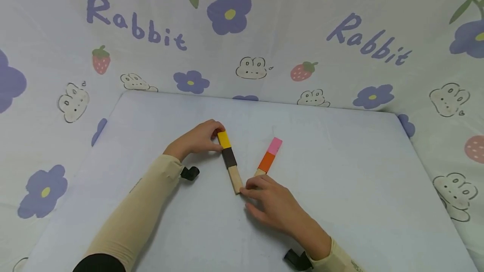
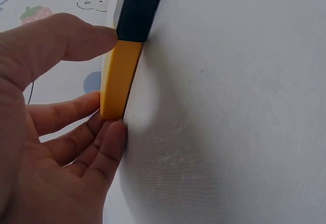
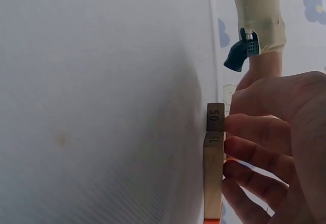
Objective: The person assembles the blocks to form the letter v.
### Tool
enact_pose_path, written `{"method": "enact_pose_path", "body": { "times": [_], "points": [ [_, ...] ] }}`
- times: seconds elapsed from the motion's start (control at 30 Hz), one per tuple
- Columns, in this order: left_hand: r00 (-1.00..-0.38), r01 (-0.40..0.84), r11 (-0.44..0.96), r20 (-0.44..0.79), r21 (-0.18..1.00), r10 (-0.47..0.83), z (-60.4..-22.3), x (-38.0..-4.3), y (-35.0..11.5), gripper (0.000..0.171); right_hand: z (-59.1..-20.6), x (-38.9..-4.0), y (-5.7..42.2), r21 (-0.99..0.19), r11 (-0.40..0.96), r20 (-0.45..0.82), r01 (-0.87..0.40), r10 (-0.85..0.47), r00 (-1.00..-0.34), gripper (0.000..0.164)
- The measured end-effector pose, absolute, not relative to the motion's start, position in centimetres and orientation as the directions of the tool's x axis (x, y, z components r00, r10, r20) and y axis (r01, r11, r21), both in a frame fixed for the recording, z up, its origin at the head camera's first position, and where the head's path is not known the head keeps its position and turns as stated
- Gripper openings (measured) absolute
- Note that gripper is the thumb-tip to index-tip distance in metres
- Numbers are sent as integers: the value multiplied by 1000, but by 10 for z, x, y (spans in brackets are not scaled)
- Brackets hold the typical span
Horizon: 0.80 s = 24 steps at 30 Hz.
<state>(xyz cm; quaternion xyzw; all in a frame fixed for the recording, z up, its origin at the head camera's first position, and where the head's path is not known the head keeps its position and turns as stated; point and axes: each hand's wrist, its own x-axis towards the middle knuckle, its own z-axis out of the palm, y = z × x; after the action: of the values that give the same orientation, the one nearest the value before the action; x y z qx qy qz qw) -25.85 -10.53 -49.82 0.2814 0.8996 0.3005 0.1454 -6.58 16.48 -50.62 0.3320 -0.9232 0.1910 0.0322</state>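
Observation:
On the white tabletop lies a row of three small blocks: a yellow block (image 1: 224,139) at the far end, a black block (image 1: 229,158) in the middle and a plain wooden block (image 1: 235,180) nearest me. My left hand (image 1: 198,139) holds the yellow block, thumb at its side near the black one and fingers round its far end. My right hand (image 1: 274,205) touches the plain block's near end with relaxed fingers. Beside it runs a second row, with a pink block (image 1: 274,145), an orange block (image 1: 266,162) and another plain block (image 1: 260,172), partly hidden behind the right hand.
The two rows spread apart like a V. Around the white tabletop (image 1: 340,158) hangs a cloth (image 1: 287,24) printed with rabbits, flowers and strawberries. Dark numerals mark the block ends in the right wrist view. Each wrist carries a small black camera (image 1: 190,173).

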Motion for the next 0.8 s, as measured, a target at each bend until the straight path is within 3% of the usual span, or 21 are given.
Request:
{"method": "enact_pose_path", "body": {
  "times": [0.63,0.8],
  "points": [
    [-801,389,649,-107,654,589,-500,-256,-108,61,-502,-75,171,-386,662,157,-642,-639,-753,28],
    [-802,428,671,-88,605,590,-500,-244,-111,75,-509,-74,175,-426,638,224,-642,-613,-758,25]
  ]
}}
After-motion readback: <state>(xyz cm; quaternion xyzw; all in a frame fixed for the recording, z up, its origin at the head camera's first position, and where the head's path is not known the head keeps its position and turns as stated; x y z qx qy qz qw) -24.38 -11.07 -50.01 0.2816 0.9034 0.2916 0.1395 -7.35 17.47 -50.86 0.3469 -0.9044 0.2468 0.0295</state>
